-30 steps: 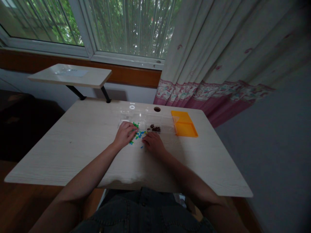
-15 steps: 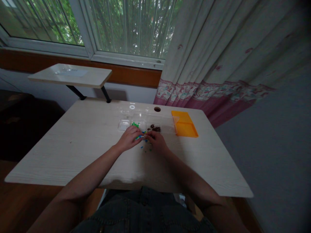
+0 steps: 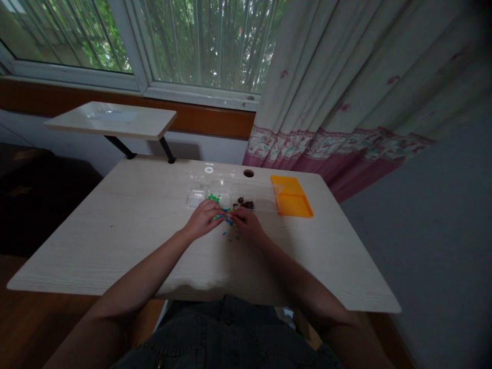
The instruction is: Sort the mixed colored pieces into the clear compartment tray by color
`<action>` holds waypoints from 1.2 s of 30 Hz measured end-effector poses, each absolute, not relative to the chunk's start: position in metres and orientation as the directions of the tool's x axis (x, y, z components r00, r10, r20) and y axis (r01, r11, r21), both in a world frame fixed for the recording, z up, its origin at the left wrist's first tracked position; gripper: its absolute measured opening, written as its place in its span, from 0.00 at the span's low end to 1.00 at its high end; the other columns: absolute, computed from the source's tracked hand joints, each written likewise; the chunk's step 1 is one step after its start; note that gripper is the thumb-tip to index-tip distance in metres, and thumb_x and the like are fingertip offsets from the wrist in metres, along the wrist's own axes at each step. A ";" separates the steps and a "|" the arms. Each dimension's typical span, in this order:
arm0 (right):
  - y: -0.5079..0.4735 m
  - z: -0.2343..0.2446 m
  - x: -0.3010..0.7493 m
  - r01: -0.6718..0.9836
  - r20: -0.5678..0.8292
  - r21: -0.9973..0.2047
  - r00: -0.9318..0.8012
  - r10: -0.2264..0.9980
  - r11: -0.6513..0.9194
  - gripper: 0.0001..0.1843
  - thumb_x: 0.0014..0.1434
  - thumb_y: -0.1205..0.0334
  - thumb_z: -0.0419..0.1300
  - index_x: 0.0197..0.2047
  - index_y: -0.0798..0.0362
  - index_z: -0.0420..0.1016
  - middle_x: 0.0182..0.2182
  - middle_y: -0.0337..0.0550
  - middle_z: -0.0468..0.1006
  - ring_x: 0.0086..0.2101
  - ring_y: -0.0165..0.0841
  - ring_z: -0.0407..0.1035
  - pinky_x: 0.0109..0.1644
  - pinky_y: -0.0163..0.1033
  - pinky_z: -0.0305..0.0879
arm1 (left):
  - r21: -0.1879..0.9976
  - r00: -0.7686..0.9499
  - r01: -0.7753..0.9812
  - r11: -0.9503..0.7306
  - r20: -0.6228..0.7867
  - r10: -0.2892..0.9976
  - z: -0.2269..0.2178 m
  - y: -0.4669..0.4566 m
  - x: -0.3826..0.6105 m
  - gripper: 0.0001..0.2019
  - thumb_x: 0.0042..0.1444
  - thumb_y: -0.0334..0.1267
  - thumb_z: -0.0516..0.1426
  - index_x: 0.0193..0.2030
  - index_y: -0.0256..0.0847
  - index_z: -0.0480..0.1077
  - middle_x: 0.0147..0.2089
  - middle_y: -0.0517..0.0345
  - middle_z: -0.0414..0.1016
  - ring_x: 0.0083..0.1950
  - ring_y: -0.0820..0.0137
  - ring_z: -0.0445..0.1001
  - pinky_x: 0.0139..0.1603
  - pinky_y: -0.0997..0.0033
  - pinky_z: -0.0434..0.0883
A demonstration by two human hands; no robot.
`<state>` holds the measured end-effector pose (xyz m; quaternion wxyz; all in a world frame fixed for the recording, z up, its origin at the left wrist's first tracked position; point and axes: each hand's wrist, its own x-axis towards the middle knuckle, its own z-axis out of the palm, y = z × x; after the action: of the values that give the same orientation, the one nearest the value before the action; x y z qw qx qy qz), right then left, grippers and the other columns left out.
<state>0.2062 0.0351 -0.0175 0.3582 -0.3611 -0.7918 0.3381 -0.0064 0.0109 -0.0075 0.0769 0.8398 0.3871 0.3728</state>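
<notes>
A small heap of green and blue beads (image 3: 227, 222) lies on the pale wooden table (image 3: 126, 225). My left hand (image 3: 203, 219) and my right hand (image 3: 246, 223) rest on either side of it, fingertips nearly meeting over the beads. The fingers of both hands are curled in a pinch; what they hold is too small to make out. Just behind the hands stands a clear compartment tray (image 3: 200, 195) with green beads (image 3: 213, 197) in one cell and dark brown beads (image 3: 245, 203) in another.
An orange lid (image 3: 291, 197) lies to the right of the clear tray. A round cable hole (image 3: 248, 173) is near the table's far edge. A small raised shelf (image 3: 111, 119) stands at the back left, a curtain (image 3: 346, 102) at the back right.
Both hands have closed in toward each other over the loose beads. The left hand slid right and uncovered the tray's left cell. The right hand moved slightly up and left.
</notes>
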 end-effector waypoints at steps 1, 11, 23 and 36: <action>0.035 -0.019 0.206 0.318 0.335 -0.791 -0.490 0.805 0.523 0.17 0.64 0.49 0.56 0.40 0.52 0.80 0.31 0.42 0.76 0.33 0.32 0.68 0.41 0.38 0.64 | 0.431 0.407 0.590 -0.683 0.572 0.712 -0.008 0.011 -0.007 0.09 0.63 0.43 0.57 0.45 0.46 0.76 0.39 0.55 0.75 0.45 0.66 0.71 0.49 0.62 0.68; 0.038 -0.019 0.214 0.341 0.412 -0.753 -0.422 0.808 0.562 0.20 0.64 0.63 0.53 0.58 0.51 0.71 0.36 0.43 0.75 0.33 0.31 0.67 0.39 0.37 0.65 | 0.460 0.279 0.623 -0.632 0.624 0.729 -0.013 0.016 -0.012 0.08 0.61 0.43 0.59 0.39 0.43 0.76 0.38 0.54 0.76 0.43 0.66 0.71 0.48 0.62 0.68; 0.049 -0.002 0.244 0.680 0.298 -0.182 -0.650 0.699 0.710 0.06 0.61 0.61 0.62 0.38 0.51 0.80 0.41 0.46 0.75 0.42 0.36 0.65 0.51 0.42 0.59 | 0.476 0.170 0.692 -0.543 0.623 0.763 -0.009 0.016 -0.019 0.10 0.62 0.44 0.57 0.39 0.42 0.76 0.38 0.54 0.75 0.44 0.65 0.70 0.48 0.61 0.68; 0.043 0.001 0.240 0.718 0.223 -0.117 -0.654 0.723 0.686 0.07 0.61 0.60 0.62 0.42 0.48 0.80 0.41 0.45 0.76 0.44 0.38 0.65 0.47 0.41 0.56 | 0.481 0.159 0.704 -0.523 0.611 0.776 -0.010 0.016 -0.020 0.09 0.63 0.44 0.57 0.40 0.42 0.75 0.39 0.55 0.75 0.45 0.65 0.70 0.49 0.60 0.67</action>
<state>0.2401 0.0426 0.0014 0.1267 -0.3960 -0.9094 0.0091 -0.0205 0.0157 -0.0101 0.0420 0.7603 0.4865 0.4285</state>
